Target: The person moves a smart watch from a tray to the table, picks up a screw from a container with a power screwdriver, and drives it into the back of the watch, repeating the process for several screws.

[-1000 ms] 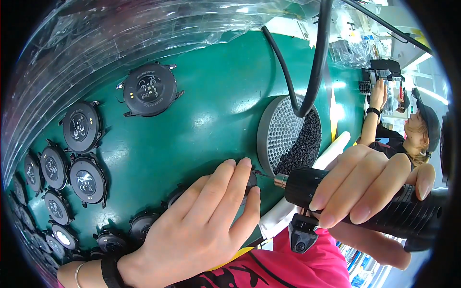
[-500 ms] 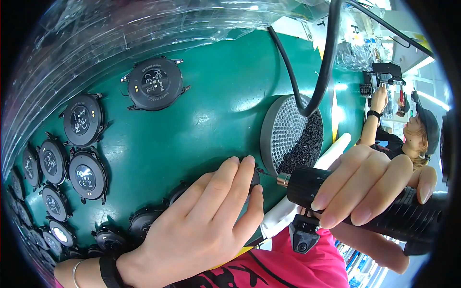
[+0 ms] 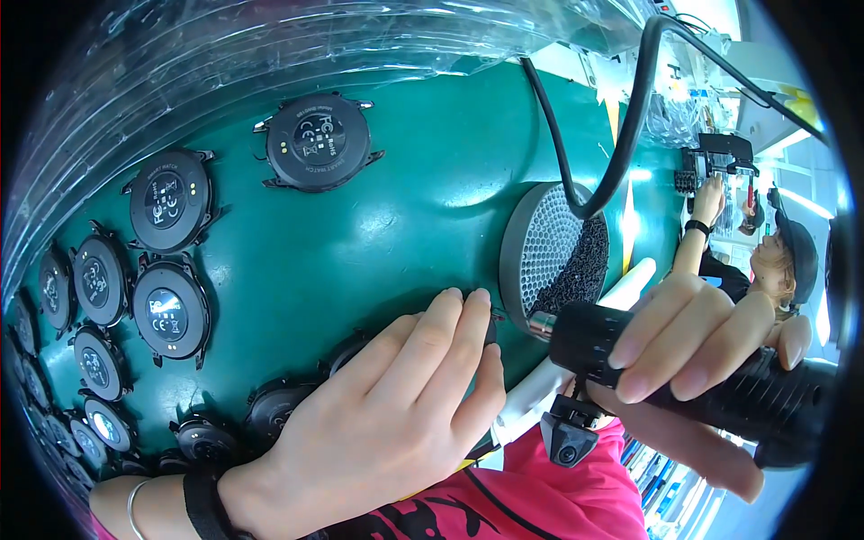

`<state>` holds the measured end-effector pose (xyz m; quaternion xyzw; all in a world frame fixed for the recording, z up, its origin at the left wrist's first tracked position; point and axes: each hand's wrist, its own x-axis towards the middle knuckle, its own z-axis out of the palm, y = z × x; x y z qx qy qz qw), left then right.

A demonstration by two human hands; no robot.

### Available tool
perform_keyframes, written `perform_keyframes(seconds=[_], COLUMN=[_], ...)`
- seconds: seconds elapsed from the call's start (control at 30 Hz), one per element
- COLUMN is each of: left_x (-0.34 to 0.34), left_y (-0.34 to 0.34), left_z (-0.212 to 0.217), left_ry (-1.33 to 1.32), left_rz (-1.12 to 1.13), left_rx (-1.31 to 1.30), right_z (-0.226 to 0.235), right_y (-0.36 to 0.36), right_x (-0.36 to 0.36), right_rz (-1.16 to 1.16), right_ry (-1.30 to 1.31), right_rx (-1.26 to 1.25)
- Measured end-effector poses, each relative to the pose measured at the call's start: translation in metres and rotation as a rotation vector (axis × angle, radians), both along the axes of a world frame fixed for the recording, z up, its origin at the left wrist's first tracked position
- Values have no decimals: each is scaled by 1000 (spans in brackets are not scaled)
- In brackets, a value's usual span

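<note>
At lower centre the left hand [image 3: 387, 423] lies flat, fingers together, covering a watch [image 3: 490, 328]; the right hand [image 3: 693, 360] grips a black screwdriver [image 3: 720, 378] at right, tip beside the fingertips.

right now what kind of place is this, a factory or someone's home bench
Most likely an electronics assembly line. Many round black watch bodies lie back-up on a green bench mat, the right hand holds a black electric screwdriver, and another worker sits at a station further along.

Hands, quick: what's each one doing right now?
Left hand: fingers flat, pressing on a watch case, mostly hidden.
Right hand: closed around black electric screwdriver.
</note>
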<state>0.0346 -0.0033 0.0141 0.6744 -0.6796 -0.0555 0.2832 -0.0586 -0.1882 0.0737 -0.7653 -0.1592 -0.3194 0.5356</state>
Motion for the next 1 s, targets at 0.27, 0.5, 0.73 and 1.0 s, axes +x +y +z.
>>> perform_keyframes(seconds=[0.27,0.5,0.73,1.0], left_x=[2,43,94,75], left_y=[-2,31,90,52], left_z=[-2,53,27,22], left_ry=[70,-30,-259,-224], left_rz=[5,111,347,204], left_rx=[-20,222,385,369], right_z=[-13,-11,-9,-10], right_y=[-2,0,-6,-12], right_x=[-1,8,6,6], right_rz=[-78,-71,-114,-98], right_ry=[-217,-233,-215,-185], right_rx=[177,322,389,508])
